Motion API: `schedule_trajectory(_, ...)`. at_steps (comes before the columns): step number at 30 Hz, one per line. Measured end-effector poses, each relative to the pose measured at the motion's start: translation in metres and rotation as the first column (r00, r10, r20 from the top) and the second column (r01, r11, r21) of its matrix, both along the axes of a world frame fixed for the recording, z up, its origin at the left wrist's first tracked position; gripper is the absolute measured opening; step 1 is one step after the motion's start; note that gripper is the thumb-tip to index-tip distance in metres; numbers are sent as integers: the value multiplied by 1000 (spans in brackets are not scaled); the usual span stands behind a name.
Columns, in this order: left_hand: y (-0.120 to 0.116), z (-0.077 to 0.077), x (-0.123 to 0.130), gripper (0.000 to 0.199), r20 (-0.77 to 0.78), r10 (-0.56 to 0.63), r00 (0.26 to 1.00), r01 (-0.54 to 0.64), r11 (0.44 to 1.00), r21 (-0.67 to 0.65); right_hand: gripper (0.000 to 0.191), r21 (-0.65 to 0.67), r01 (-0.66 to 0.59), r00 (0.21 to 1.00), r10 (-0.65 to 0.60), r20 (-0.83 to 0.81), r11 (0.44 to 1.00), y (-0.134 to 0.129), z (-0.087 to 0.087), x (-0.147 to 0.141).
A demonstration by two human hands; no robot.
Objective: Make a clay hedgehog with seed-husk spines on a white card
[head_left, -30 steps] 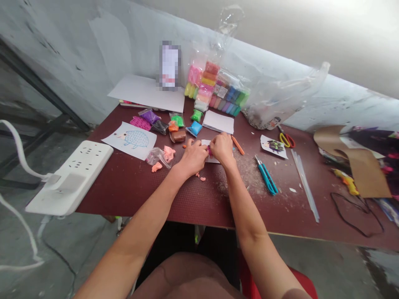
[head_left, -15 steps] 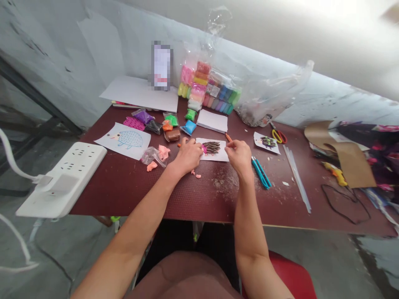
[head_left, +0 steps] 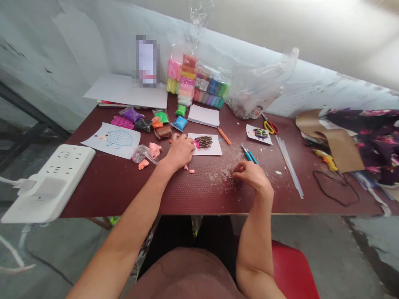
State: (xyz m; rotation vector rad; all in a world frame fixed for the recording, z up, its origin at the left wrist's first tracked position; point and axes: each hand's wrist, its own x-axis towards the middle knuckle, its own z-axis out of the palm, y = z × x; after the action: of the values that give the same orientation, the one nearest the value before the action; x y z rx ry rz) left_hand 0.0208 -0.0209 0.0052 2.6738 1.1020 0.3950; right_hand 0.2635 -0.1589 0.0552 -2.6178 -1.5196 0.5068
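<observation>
My left hand (head_left: pixel 180 150) rests with bent fingers on the left edge of a small white card (head_left: pixel 215 150). The card bears a hedgehog picture (head_left: pixel 204 143) with dark brown overlapping pieces for its back and pink clay at its left end. My right hand (head_left: pixel 253 174) is low over the table, right of the card, among scattered pale crumbs (head_left: pixel 222 174). Its fingers are curled together; anything between them is hidden. Just beyond it lies a teal cutter (head_left: pixel 248 153), partly covered by the hand. An orange crayon-like stick (head_left: pixel 224 136) lies right of the card.
Pink clay lumps (head_left: pixel 155 150), bagged clay (head_left: pixel 180 123) and a blue hedgehog drawing (head_left: pixel 115 139) lie left. Behind are white cards (head_left: pixel 203 115) and clay packs (head_left: pixel 187 83). Right are a smaller hedgehog card (head_left: pixel 258 135), scissors (head_left: pixel 270 127), clear sticks (head_left: pixel 289 168) and a glue gun (head_left: pixel 326 160).
My right hand has left the orange stick and the card's right edge, moving nearer and right to the crumbs. My left hand stays at the card. The view has shifted slightly.
</observation>
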Motion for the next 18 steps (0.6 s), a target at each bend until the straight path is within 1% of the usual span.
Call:
schedule_trajectory(6, 1, -1, 0, 27, 0, -10, 1000, 10, 1000, 12, 18, -67, -44, 999, 45, 13, 997, 3, -3, 3)
schedule_trajectory(8, 1, -1, 0, 28, 4, -9, 1000, 9, 1000, 11, 19, -58, -78, 997, 79, 15, 995, 6, -3, 2)
schedule_trajectory(9, 0, -1, 0, 28, 9, -8, 1000, 8, 1000, 9, 19, -31, -89, 996, 89, 6, 996, 8, -2, 1)
schedule_trajectory(11, 0, -1, 1, 28, 16, -6, 1000, 6, 1000, 5, 16, 66, -85, 994, 89, -58, 994, 13, -1, -3)
schedule_trajectory(14, 0, 0, 1, 27, 8, -1, 1000, 1, 1000, -5, 7, 259, -31, 961, 100, -258, 965, 26, 0, -14)
schedule_trajectory(16, 0, 1, 1, 27, -2, 1, 1000, -1, 1000, -14, 8, 356, -31, 911, 172, -374, 934, 38, 1, -26)
schedule_trajectory(17, 0, 1, 2, 27, -4, 0, 1000, -1, 1000, -17, 11, 384, -55, 895, 216, -390, 922, 45, 2, -32)
schedule_trajectory(18, 0, 2, 2, 27, -4, -1, 1000, 1, 1000, -18, 16, 410, -91, 895, 255, -366, 907, 52, 3, -38)
